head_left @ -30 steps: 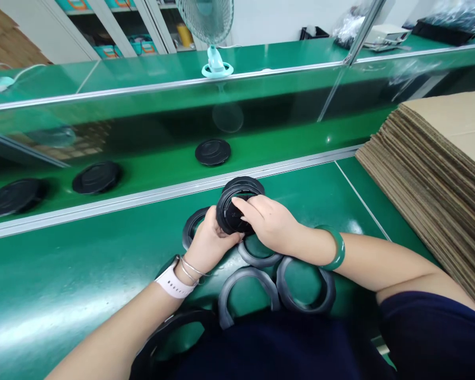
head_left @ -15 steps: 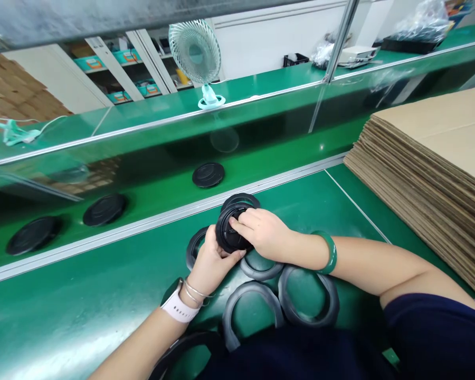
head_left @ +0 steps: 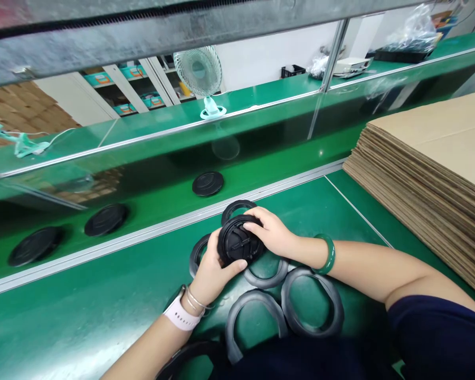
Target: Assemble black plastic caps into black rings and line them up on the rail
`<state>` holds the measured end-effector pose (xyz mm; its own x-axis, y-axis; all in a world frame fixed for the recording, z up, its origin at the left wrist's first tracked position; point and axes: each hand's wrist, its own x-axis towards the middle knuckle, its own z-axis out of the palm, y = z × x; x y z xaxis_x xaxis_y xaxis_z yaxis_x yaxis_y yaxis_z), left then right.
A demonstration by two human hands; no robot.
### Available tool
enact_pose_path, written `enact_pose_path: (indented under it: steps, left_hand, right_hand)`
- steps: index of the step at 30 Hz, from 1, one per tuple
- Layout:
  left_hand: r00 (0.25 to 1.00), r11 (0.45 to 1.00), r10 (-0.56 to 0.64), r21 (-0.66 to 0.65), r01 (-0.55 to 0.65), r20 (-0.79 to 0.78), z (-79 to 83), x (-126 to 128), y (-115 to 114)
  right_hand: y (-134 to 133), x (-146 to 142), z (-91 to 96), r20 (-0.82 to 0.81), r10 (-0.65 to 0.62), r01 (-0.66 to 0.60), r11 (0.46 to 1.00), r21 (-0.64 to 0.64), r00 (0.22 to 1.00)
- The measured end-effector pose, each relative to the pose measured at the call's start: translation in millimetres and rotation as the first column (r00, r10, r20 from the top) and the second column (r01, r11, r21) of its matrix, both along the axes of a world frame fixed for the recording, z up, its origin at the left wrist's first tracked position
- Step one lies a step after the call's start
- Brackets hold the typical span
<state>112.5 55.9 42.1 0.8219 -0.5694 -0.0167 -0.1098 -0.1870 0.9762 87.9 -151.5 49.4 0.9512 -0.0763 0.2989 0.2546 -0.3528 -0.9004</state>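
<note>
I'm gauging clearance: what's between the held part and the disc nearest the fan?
In the head view, a black ring, partly hidden by the part, then a metal rail, green surface either side.

The green table gleamed, and what a crowd it carried! Grey rings lay in a loose cluster, a darker ring at the far end, and over on the right rose a thick stack of flat cardboard.
</note>
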Motion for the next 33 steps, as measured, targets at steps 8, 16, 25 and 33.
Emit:
enact_pose_path:
  steps: [8,16,25,33]
  left_hand:
    - [0.994,0.991,0.034,0.122,-0.047,0.108,4.6,2,-1]
    - [0.99,0.976,0.032,0.208,-0.061,0.139,9.4,4,-4]
    - [0.992,0.986,0.055,0.147,-0.072,0.117,6.4,4,-1]
    - [0.993,0.989,0.055,0.131,-0.068,0.101,8.4,1,-3]
  right_hand:
    - [5,-2,5.8,-0.028,-0.028,0.03,0.999,0.045,0.999]
    - [8,1,1.5,-0.105,-0.123,0.121,0.992,-0.022,0.987]
    - [-8,-2,10.2,-0.169,0.295,-0.268,0.949,0.167,0.941]
    - [-6,-8,21.8,-0.263,0.217,-0.23,0.973,-0.021,0.94]
